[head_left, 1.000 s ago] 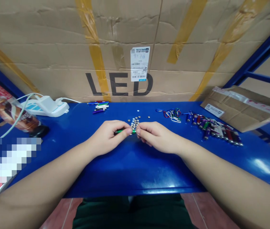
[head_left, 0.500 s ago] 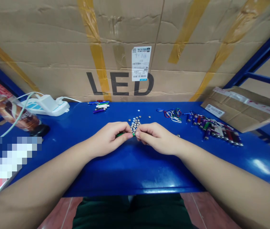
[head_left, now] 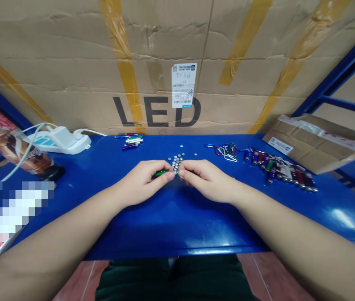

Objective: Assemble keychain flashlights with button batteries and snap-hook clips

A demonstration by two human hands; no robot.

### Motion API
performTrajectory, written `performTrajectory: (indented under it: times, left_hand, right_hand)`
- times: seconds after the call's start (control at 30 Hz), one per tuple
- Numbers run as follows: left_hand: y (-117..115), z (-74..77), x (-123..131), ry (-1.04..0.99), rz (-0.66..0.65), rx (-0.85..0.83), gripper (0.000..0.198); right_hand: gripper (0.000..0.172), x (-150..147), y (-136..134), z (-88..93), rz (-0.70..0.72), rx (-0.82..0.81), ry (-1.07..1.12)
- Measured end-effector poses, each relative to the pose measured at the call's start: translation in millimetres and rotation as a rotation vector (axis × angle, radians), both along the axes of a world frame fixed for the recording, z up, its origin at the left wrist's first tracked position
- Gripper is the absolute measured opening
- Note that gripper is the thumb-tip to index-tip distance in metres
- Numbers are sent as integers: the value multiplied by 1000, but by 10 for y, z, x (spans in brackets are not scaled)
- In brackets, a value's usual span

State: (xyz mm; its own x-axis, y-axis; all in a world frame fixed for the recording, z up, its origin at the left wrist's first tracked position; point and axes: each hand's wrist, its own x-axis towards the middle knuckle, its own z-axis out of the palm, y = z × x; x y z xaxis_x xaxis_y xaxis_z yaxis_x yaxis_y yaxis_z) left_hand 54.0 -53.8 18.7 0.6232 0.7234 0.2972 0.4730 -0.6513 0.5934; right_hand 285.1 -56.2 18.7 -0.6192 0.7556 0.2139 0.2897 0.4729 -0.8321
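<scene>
My left hand (head_left: 147, 180) is closed round a slim green tube (head_left: 159, 173), which looks like the body of a mini flashlight. A silvery end of it shows at the fingertips, close to my right hand. My right hand (head_left: 200, 179) is pinched at that end; what its fingers hold, if anything, is too small and hidden to make out. Just beyond both hands lies a loose cluster of button cells (head_left: 177, 159) on the blue table (head_left: 164, 225), partly covered by my fingers.
Several slim coloured tubes (head_left: 131, 141) lie at the back left. Carabiners (head_left: 226, 151) and a pile of mini flashlights (head_left: 285, 170) are on the right, before a small carton (head_left: 318, 140). A power strip (head_left: 61, 140) and a bottle (head_left: 20, 148) stand left. A large carton (head_left: 95, 62) walls the back.
More of the green tube shows in my left hand, and its silvery end now shows between the hands. My right fingertips have shifted slightly away from it.
</scene>
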Motion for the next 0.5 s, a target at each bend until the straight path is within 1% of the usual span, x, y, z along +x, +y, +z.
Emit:
performTrajectory:
  times: [0.03,0.07,0.1,0.13,0.17,0.23,0.33,0.4,0.5]
  left_hand:
    - [6,-5,4,-11,-7,-67,35]
    - [13,-12,6,-22,-17,-108,37]
    - [20,-20,7,-30,-27,-118,38]
    - [26,-28,7,-36,-36,-94,37]
    - [31,-33,4,-36,-46,-46,34]
    - [35,-37,-7,-22,-75,78,28]
    - [28,-30,-25,14,-108,218,23]
    - [21,-28,-32,31,-105,281,22]
    - [12,-32,-29,51,-97,332,24]
  right_hand:
    - [25,13,-2,18,2,126,-35]
    - [24,23,-3,33,5,217,-61]
    - [24,28,-3,43,8,273,-78]
    - [24,29,-3,48,9,292,-87]
    - [25,27,-3,48,11,279,-90]
    - [27,15,-3,35,8,178,-72]
    - [29,-15,-1,-3,-7,-55,1]
    - [28,-37,5,-27,-16,-250,73]
    - [28,-54,18,-49,30,-585,179]
